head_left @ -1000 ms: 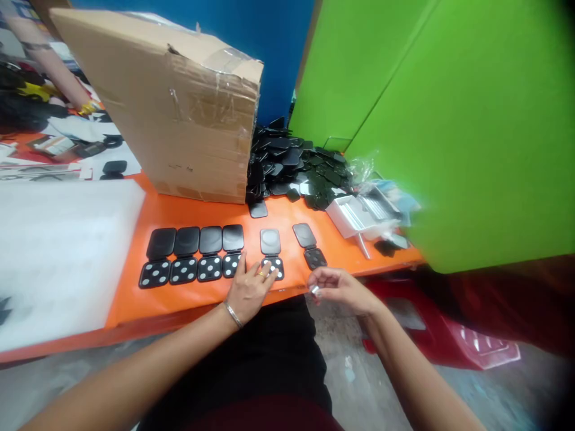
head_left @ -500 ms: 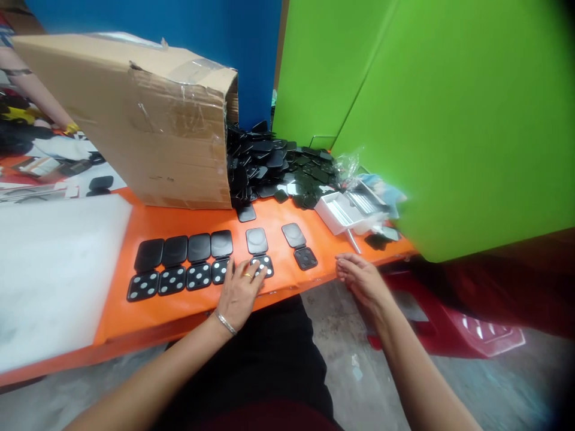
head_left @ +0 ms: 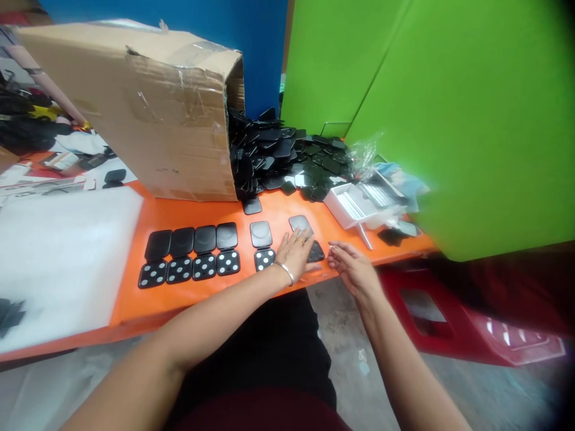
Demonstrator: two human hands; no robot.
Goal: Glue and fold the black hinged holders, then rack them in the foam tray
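Note:
Several open black compact cases lie in a row on the orange table (head_left: 179,299). Most show white dots in their lower halves, like the fifth case (head_left: 263,246). My left hand (head_left: 296,254) lies flat with fingers stretched over the sixth case (head_left: 306,236), the one farthest right, whose lower half looks dark. My right hand (head_left: 351,268) rests at the table's front edge just right of that case, fingers curled together; what they pinch, if anything, is too small to see.
A tipped cardboard box (head_left: 148,114) spills a heap of black cases (head_left: 287,158) at the back. A white tray (head_left: 354,206) and plastic wrap sit to the right, against a green wall. White foam sheet (head_left: 58,251) covers the left. Another person's arm (head_left: 40,78) shows far left.
My left hand moved right from the fifth case to the sixth. My right hand went from in front of me to the table edge beside that case.

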